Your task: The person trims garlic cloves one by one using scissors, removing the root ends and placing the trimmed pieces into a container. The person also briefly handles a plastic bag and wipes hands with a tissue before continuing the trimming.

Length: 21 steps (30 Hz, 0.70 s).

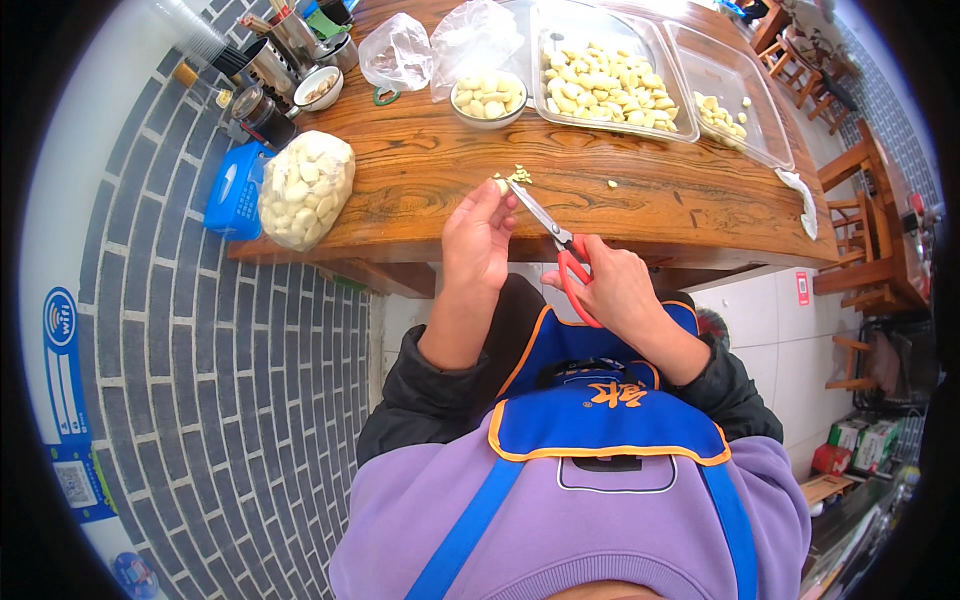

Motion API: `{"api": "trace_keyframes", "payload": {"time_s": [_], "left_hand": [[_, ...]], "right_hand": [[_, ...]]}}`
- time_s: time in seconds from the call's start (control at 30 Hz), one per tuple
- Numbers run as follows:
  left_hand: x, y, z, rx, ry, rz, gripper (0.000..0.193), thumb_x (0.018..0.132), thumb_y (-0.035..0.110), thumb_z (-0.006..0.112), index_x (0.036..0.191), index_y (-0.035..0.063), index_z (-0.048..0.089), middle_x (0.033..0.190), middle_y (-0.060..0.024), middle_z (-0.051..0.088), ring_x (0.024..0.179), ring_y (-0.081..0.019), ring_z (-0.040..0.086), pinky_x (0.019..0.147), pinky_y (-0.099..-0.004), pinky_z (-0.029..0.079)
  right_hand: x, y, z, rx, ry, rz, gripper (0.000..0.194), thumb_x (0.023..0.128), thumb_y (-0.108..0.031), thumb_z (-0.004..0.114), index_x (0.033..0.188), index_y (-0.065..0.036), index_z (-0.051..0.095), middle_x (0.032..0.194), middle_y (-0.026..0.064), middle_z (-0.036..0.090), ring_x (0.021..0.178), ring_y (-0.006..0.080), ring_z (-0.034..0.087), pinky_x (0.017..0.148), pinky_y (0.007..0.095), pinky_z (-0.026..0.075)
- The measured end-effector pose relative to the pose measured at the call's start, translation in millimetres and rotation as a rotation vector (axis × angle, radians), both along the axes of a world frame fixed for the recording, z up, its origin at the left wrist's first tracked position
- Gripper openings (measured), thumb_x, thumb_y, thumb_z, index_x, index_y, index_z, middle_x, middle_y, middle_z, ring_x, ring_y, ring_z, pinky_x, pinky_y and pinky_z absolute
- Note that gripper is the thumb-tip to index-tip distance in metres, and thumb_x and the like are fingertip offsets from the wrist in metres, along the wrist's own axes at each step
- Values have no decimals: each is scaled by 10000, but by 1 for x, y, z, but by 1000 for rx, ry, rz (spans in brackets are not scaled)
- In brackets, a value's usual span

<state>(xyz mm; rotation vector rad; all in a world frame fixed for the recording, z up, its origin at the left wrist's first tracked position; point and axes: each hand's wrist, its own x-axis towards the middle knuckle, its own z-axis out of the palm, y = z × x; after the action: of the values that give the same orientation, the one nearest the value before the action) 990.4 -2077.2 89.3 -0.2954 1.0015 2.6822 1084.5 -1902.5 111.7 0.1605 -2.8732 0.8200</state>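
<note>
Between the thumb and fingers of my left hand [477, 238] is a peeled garlic clove [502, 185], just above the table's near part. My right hand [621, 283] grips the red handles of a pair of scissors [555, 229], whose blade tips meet the clove. Small garlic trimmings [521, 175] lie in a little heap on the wood just beyond the tips. Farther off, a bowl [491, 121] is filled with peeled cloves. A clear plastic tub [622, 129] beside it holds many more, and a second clear tub [772, 154] has a smaller number.
On the left of the wooden table [420, 161] sit a plastic bag of garlic cloves [306, 191], a blue tissue box [234, 191], a dark jar [264, 116] and utensil holders [271, 71]. Crumpled plastic bags [397, 52] lie behind. A white tissue [801, 201] is at the right edge.
</note>
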Motion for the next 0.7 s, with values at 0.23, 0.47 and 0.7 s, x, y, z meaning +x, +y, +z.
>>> {"api": "trace_keyframes", "payload": {"time_s": [0.23,0.47,0.7], "left_hand": [[-1,3,-1,-122,-36,42,175,994,175,658,1106,48,615,1002,-47,695,869,-140,654,695,-276,492],[1,-6,7,-221,111,191,157,1012,173,629,1095,40,625,1038,-74,708,878,-138,655,727,-269,501],[12,-6,21,-1076,989,-35,104,964,42,616,1060,37,656,1074,-64,721,919,-158,602,809,-275,498]], "right_hand": [[-1,3,3,-16,-92,-7,615,815,-593,756,942,-4,630,703,189,681,693,405,696,614,478,552],[1,17,5,82,-93,-30,625,827,-625,722,910,-10,651,699,176,689,687,384,704,633,457,563],[4,20,10,276,27,-83,630,799,-650,721,953,-45,636,691,126,688,663,315,716,606,414,563]]}}
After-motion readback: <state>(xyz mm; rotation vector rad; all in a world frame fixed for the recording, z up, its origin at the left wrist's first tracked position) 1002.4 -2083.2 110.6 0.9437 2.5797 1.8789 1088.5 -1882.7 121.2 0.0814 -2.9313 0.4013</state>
